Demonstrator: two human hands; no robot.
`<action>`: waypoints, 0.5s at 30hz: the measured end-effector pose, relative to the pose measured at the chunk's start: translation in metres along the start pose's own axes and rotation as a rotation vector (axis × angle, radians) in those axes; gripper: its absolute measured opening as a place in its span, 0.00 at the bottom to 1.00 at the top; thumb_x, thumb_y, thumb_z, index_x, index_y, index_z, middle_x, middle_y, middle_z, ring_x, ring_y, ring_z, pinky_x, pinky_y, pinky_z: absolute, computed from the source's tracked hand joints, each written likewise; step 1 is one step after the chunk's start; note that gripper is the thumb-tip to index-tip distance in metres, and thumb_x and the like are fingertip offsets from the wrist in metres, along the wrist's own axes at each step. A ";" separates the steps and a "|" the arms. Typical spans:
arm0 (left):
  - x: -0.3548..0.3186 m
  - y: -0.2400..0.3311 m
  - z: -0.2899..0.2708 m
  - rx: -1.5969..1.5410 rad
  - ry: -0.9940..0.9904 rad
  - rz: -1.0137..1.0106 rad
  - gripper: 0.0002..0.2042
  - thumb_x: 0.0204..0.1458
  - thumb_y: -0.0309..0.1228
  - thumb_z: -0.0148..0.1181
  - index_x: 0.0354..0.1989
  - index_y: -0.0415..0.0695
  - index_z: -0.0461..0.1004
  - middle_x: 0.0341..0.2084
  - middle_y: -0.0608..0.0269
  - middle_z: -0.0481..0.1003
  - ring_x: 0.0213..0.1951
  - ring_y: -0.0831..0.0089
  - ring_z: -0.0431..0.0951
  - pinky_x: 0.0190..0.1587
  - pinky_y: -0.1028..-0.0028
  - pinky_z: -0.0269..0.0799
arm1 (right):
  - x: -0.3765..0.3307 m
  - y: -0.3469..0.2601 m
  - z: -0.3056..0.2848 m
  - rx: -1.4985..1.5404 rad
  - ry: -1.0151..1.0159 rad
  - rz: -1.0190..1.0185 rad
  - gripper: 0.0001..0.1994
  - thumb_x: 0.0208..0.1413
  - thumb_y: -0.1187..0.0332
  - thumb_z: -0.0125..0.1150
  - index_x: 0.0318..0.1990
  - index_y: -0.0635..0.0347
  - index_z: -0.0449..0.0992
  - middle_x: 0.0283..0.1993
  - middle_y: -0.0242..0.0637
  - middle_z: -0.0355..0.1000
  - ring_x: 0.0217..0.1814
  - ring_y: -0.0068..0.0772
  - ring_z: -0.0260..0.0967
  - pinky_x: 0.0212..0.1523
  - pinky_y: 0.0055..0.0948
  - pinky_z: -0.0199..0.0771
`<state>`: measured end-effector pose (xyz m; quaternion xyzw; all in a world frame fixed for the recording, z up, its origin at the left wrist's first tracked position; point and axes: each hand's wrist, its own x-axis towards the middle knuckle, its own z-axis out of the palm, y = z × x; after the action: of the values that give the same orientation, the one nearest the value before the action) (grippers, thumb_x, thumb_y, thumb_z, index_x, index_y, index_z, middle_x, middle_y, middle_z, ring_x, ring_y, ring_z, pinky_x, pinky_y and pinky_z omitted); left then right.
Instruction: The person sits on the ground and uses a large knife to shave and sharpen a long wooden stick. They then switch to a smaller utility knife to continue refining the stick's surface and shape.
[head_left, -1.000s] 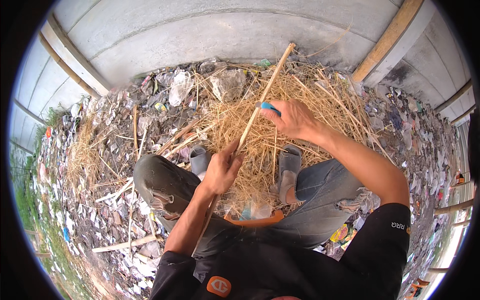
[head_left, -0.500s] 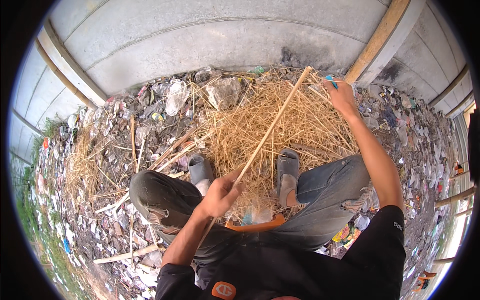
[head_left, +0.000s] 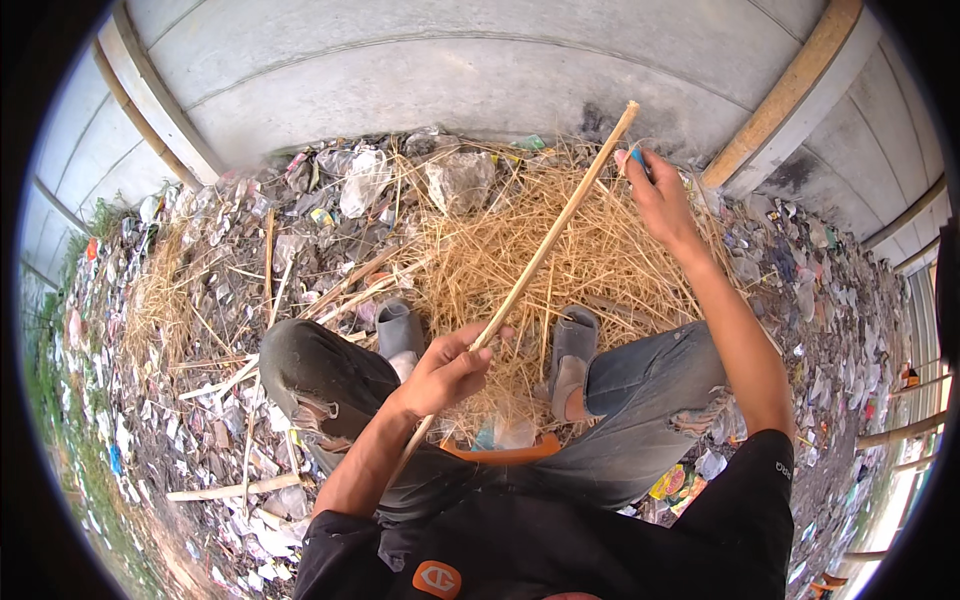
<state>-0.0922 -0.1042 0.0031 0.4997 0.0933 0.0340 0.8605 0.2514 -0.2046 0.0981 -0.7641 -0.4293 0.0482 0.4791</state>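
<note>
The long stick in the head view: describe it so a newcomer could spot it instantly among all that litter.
Find the straw pile below the grey wall. The stick slants across it, from the left hand between the knees up toward the right hand. Unlike the thin straw and the sticks lying on the ground, it is long, straight, pale and held aloft.

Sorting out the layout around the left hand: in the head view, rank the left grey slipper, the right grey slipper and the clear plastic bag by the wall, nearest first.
From the left hand:
1. Left grey slipper, just up-left.
2. Right grey slipper, to the right.
3. Clear plastic bag, far up by the wall.
</note>
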 end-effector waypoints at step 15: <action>0.007 0.013 0.000 -0.148 0.069 0.087 0.19 0.69 0.36 0.49 0.64 0.42 0.66 0.12 0.80 0.51 0.12 0.86 0.47 0.17 0.81 0.44 | -0.020 0.024 0.002 -0.761 -0.494 0.099 0.27 0.67 0.46 0.51 0.51 0.64 0.78 0.27 0.44 0.76 0.27 0.40 0.74 0.31 0.39 0.72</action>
<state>-0.0848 -0.0966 0.0130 0.4369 0.0983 0.0951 0.8890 0.2523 -0.2215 0.0722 -0.8710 -0.4809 0.0905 0.0446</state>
